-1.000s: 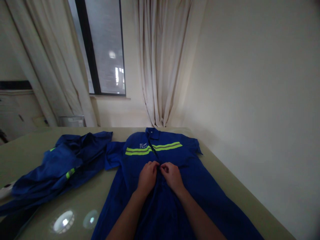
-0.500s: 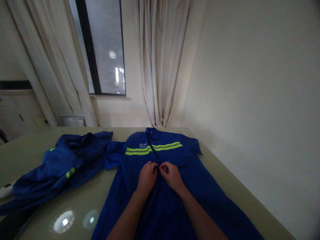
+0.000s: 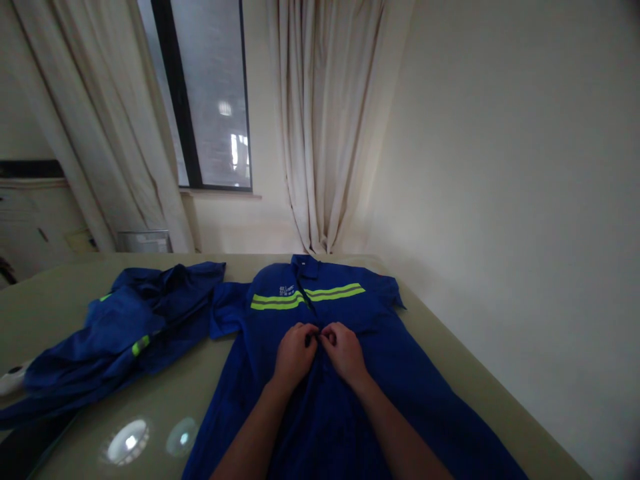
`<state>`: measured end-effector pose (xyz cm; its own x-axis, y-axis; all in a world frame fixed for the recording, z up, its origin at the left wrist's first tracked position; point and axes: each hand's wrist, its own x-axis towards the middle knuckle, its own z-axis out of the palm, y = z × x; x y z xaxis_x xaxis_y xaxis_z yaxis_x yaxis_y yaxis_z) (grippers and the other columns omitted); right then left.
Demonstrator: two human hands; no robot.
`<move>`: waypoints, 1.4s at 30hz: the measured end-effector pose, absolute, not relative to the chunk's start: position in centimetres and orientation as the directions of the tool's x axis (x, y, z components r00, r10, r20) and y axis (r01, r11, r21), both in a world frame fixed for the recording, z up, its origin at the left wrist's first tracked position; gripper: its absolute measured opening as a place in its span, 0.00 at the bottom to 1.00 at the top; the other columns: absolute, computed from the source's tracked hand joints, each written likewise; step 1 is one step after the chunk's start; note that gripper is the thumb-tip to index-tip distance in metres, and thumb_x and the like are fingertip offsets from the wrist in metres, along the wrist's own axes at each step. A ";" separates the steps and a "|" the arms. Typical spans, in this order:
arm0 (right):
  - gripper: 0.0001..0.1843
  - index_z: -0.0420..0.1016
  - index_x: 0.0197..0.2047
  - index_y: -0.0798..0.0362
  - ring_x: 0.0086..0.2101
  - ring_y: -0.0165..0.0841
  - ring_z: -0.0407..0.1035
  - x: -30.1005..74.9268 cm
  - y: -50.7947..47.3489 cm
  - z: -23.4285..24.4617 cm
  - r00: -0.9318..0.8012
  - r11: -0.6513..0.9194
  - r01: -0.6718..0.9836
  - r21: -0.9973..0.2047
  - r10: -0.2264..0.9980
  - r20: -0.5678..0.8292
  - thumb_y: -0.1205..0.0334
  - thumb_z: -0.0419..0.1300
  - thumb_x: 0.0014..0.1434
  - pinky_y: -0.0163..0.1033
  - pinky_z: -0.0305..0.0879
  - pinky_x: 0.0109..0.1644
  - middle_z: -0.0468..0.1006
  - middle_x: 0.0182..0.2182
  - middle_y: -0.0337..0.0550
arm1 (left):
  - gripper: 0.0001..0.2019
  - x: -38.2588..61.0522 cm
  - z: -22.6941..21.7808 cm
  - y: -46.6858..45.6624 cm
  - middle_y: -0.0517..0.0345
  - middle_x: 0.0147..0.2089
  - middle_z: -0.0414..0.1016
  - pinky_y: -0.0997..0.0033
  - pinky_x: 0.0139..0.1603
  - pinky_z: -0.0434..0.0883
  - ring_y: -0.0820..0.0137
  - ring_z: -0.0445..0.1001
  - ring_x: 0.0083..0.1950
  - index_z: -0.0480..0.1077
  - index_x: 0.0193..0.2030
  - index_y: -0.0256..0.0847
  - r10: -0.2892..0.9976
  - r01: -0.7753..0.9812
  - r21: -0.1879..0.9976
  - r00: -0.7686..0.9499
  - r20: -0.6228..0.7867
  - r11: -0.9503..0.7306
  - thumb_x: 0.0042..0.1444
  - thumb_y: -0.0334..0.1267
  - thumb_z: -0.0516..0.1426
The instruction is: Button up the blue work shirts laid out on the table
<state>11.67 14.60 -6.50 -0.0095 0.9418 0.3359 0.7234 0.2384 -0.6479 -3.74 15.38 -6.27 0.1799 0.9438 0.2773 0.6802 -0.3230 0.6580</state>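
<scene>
1. Shirt [image 3: 400,373]: blue, lying front-up and flat on the tabletop [image 3: 193,390], with the hem nearest the person and the collar [image 3: 306,265] farthest.
2. Left hand [image 3: 294,353] and right hand [image 3: 345,352]: each grip is pinched shut on one front edge of the shirt. The fingertips meet at the opening below the yellow stripes [image 3: 305,297].
3. Judgement: fastening here goes best with both edges level and the cloth flat, one hand steadying while the other works. Whether a button is engaged cannot be told.
4. Beyond: a second blue garment [image 3: 125,327] lies crumpled to the left, apart from the hands. Curtains [image 3: 325,133] and a window [image 3: 210,100] are behind.
</scene>
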 end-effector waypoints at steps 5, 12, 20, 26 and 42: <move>0.04 0.78 0.35 0.52 0.28 0.32 0.68 11.8 14.7 -6.3 0.004 0.278 0.645 -0.712 0.930 0.367 0.64 0.61 0.60 0.35 0.60 0.34 0.72 0.26 0.37 | 0.12 -3.6 -6.3 15.4 0.54 0.43 0.77 0.70 0.48 0.66 0.66 0.76 0.47 0.77 0.46 0.42 0.948 0.716 0.627 0.173 0.267 -0.308 0.65 0.29 0.52; 0.09 0.80 0.37 0.53 0.29 0.32 0.69 11.9 14.9 -6.4 -0.036 0.338 0.543 -0.769 0.924 0.382 0.62 0.58 0.62 0.34 0.62 0.34 0.77 0.28 0.40 | 0.12 -3.8 -6.2 15.2 0.57 0.43 0.76 0.71 0.45 0.66 0.68 0.76 0.45 0.76 0.43 0.44 0.940 0.738 0.588 0.207 0.269 -0.331 0.64 0.28 0.53; 0.07 0.79 0.31 0.53 0.27 0.32 0.66 12.0 14.9 -6.3 0.002 0.349 0.568 -0.746 0.905 0.425 0.65 0.59 0.57 0.34 0.60 0.32 0.72 0.24 0.38 | 0.09 -3.7 -6.1 14.9 0.56 0.42 0.79 0.69 0.48 0.66 0.66 0.76 0.46 0.75 0.44 0.42 0.929 0.729 0.591 0.178 0.324 -0.346 0.64 0.29 0.54; 0.07 0.80 0.33 0.53 0.27 0.31 0.66 12.1 14.9 -6.2 -0.048 0.387 0.519 -0.762 0.903 0.426 0.65 0.59 0.57 0.34 0.60 0.32 0.71 0.25 0.37 | 0.09 -3.9 -6.1 15.1 0.55 0.42 0.80 0.69 0.48 0.67 0.66 0.77 0.46 0.76 0.44 0.42 0.937 0.695 0.637 0.169 0.305 -0.332 0.64 0.29 0.54; 0.09 0.80 0.36 0.53 0.26 0.31 0.64 12.3 15.0 -6.4 -0.060 0.366 0.464 -0.807 0.922 0.383 0.61 0.59 0.59 0.34 0.59 0.31 0.73 0.26 0.38 | 0.10 -3.9 -5.7 14.9 0.57 0.43 0.81 0.70 0.47 0.66 0.67 0.78 0.46 0.77 0.44 0.43 0.940 0.718 0.617 0.166 0.299 -0.324 0.63 0.29 0.56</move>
